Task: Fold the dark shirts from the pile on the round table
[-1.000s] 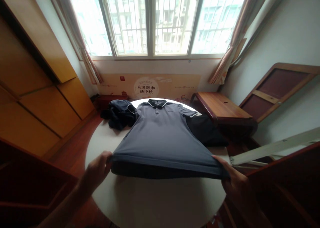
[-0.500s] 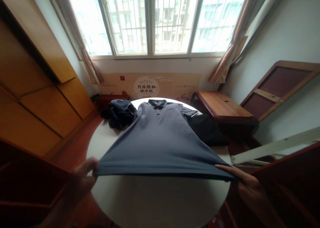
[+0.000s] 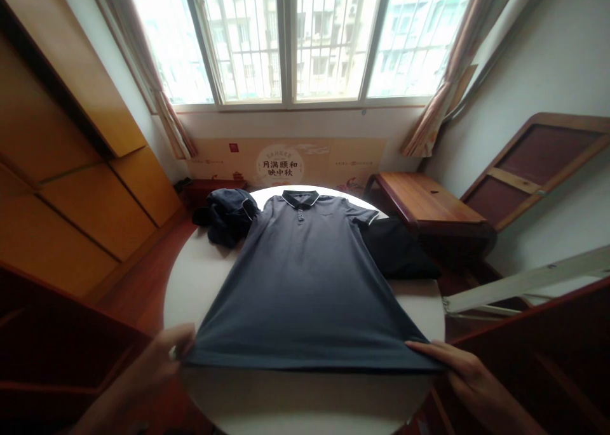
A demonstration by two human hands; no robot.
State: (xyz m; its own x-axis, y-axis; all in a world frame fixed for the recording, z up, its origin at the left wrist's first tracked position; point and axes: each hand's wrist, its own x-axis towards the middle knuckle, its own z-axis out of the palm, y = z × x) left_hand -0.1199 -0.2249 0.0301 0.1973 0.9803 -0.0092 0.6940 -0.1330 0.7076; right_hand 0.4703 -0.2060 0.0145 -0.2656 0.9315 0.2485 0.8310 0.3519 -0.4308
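A dark grey polo shirt (image 3: 305,282) lies front up across a round white table (image 3: 188,282), its black collar with white trim toward the window. My left hand (image 3: 174,352) pinches the left corner of its hem and wears a ring. At the opposite corner, my right hand (image 3: 457,362) grips the hem, with a finger stretched along the cloth. The hem is drawn taut between both hands near the front of the table. Under and beside the right sleeve lies a folded black garment (image 3: 400,251).
A crumpled dark garment (image 3: 226,216) sits at the table's back left. Beyond the table at the right stands a low wooden table (image 3: 429,197). Orange-brown cabinets (image 3: 95,213) line the left, and a window (image 3: 324,41) spans the back wall.
Both hands have come down and nearer to me, bringing the hem lower. The shirt body now lies flatter and longer on the table.
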